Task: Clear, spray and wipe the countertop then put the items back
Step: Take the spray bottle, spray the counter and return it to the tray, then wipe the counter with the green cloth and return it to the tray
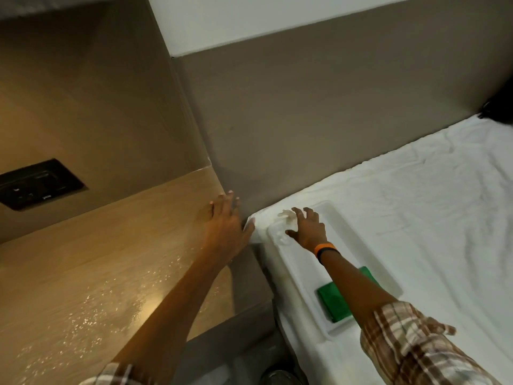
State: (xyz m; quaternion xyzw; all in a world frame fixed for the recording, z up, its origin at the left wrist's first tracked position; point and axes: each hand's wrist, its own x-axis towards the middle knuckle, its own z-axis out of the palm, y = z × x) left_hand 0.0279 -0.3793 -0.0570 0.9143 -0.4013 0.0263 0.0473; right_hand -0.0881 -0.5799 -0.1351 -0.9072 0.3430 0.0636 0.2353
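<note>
The wooden countertop (97,259) fills the left and is speckled with wet droplets that glint in the light. My left hand (224,226) hovers flat over its far right corner with the fingers spread, holding nothing. A white tray (349,237) lies on the bed to the right, with a folded green cloth (333,301) in its near end, partly hidden by my right forearm. My right hand (308,227) is open over the tray's far end, fingers spread. Pale, blurred shapes (284,218) lie just beyond its fingertips; I cannot tell what they are.
A black socket panel (36,184) is set in the wall behind the countertop. A grey wall meets the counter's right corner. The bed's rumpled white sheet (416,204) spreads to the right, with a dark object (497,112) at its far end.
</note>
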